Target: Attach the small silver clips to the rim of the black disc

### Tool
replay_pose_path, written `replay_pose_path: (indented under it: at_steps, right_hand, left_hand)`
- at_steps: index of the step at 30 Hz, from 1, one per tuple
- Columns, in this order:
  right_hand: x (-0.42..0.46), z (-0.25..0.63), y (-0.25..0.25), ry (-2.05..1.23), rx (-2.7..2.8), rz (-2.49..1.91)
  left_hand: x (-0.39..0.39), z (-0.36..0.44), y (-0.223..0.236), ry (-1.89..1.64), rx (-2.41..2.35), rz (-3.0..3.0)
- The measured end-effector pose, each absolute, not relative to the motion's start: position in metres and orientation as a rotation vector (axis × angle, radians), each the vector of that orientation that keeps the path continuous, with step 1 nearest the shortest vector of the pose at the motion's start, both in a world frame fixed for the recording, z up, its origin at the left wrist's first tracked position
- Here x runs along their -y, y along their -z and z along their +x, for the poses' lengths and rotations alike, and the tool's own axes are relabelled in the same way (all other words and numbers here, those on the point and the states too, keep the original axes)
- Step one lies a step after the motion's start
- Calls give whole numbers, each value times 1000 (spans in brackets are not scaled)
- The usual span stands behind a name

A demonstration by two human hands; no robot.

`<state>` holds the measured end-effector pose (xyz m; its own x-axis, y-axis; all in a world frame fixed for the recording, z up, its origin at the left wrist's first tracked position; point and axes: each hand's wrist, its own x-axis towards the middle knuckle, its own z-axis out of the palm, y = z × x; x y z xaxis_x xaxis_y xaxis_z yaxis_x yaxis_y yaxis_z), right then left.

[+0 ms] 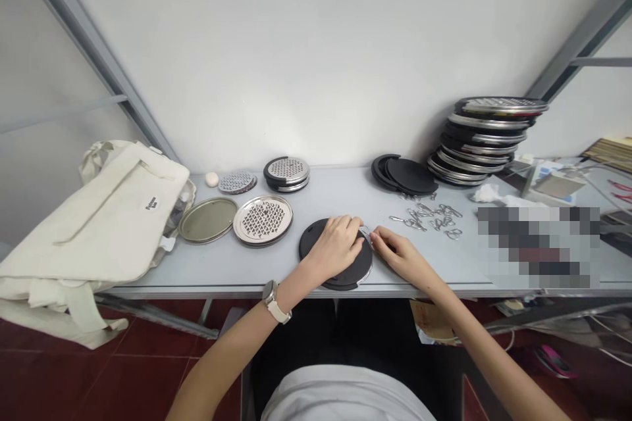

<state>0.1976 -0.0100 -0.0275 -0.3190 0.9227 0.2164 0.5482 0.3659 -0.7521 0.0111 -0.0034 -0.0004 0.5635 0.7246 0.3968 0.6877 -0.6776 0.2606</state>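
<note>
In the head view a round black disc with a silvery rim [310, 242] lies flat near the table's front edge. My left hand [336, 247] rests across it, with its fingers bent over the right side. At that same edge, my right hand [395, 251] is closed in a pinch on a small shiny metal clip [365, 230], partly hidden by the fingers. Several similar metal clips [424, 214] lie scattered to the right. Round metal grater plates [263, 218] and a plain round metal plate [208, 218] sit to the left.
A leaning stack of black-and-silver round graters [481, 138] stands at the back right. Black round covers [412, 174] and another grater pile [287, 172] are near the wall. A cream bag [103, 223] covers the left end. White tissue [488, 194] lies right.
</note>
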Motion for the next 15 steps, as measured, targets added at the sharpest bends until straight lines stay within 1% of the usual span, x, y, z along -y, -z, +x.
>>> replay_pose_path:
  at_steps: [15]
  right_hand:
    - [9,198,28,-711,2083,-1260]
  left_hand:
    - [5,12,-3,-755,-1157,2714]
